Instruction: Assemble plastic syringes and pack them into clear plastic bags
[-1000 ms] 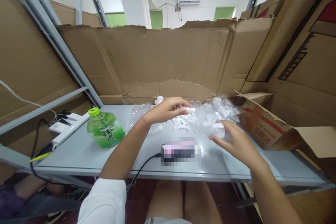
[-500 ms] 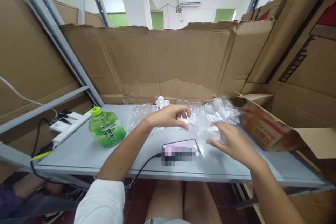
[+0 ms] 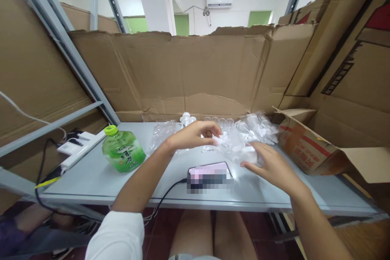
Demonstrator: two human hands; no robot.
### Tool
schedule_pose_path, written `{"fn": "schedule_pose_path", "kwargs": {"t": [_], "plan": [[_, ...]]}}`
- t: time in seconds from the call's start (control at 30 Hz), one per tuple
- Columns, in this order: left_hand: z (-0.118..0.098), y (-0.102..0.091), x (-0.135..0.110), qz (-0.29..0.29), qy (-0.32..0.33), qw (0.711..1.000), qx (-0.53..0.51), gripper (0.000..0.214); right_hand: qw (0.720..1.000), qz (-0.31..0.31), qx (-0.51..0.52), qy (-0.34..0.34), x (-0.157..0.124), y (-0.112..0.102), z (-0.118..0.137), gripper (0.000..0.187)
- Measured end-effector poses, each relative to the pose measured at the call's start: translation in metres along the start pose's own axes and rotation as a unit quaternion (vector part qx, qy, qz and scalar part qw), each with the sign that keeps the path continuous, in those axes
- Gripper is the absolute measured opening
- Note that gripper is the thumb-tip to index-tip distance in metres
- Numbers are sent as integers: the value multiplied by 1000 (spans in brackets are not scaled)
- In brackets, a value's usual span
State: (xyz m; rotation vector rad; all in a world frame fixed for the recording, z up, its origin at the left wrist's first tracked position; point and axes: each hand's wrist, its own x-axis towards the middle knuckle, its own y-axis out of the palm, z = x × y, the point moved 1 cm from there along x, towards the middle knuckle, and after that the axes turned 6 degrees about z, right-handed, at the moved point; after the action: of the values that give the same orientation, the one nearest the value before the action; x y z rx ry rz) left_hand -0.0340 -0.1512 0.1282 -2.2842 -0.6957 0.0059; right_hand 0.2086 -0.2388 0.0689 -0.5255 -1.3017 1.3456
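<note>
My left hand [image 3: 195,135] reaches over the grey table [image 3: 91,178] with its fingers curled down onto a heap of small white plastic parts [image 3: 227,143]. The clear plastic bag [image 3: 243,138] holding these parts lies just right of it. My right hand [image 3: 271,164] rests against the bag's near right side, fingers bent along the plastic. Whether either hand pinches a part is hidden by the fingers.
A phone [image 3: 210,169] on a black cable lies near the front edge. A green drink bottle [image 3: 122,150] stands at the left, a white power strip [image 3: 81,146] beyond it. An open cardboard box [image 3: 307,146] sits at the right. Cardboard walls surround the table.
My left hand drew back slightly toward me over the white parts, and my right hand shifted a little along the bag. The view rose slightly.
</note>
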Motion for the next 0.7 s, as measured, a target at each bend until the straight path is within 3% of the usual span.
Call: {"fn": "schedule_pose_path", "kwargs": {"t": [0.2,0.37,0.47,0.53,0.7], "plan": [[-7,4,3,-11,-11,999,45,21,1000,-6,25,6,1,1,-2,42],[-1,2,4,-140,-2,990,28,23,995,-22,88,48,3,-1,-9,38],[15,3,4,-197,-19,980,15,25,978,-75,171,94,5,1,-19,41],[32,9,5,-181,-47,982,24,25,958,-109,234,127,7,3,-26,41],[77,35,9,-29,-100,988,115,21,930,-162,272,189,8,7,-31,46]]}}
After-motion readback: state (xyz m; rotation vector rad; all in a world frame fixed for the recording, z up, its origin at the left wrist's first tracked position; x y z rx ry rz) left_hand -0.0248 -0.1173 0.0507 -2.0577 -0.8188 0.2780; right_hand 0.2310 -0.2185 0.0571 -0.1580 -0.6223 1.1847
